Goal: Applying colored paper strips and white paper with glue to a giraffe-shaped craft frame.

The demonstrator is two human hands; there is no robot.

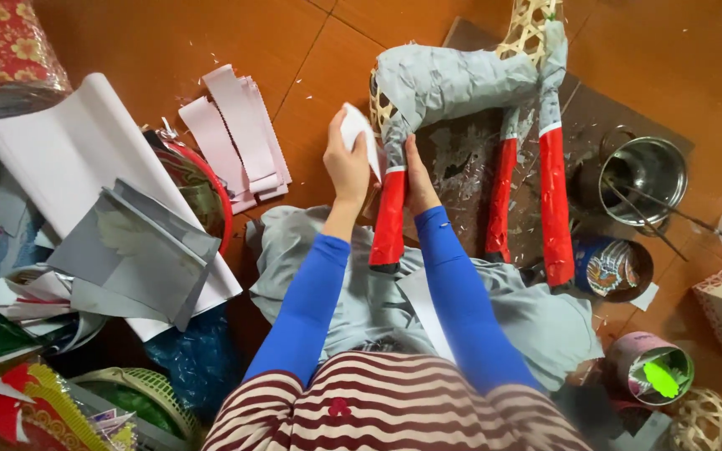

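A woven bamboo animal frame (pixel 461 83), partly covered in grey paper, stands on red-wrapped legs (pixel 555 200) over a dark board (pixel 595 108). My left hand (pixel 346 163) holds a small white paper piece (pixel 359 125) against the figure's near end. My right hand (pixel 418 179) grips the near leg (pixel 389 219) just where its grey covering meets the red. Both my arms wear blue sleeves. A grey cloth (pixel 545 321) lies under the legs, across my lap.
Pale paper strips (pixel 240 125) lie on the brown tiled floor. At left are white and grey sheets (pixel 131 250) over a red-rimmed basin (pixel 211 188). At right stand a metal pot (pixel 643 179) with sticks, round tins (pixel 612 267), and a cup (pixel 652 367).
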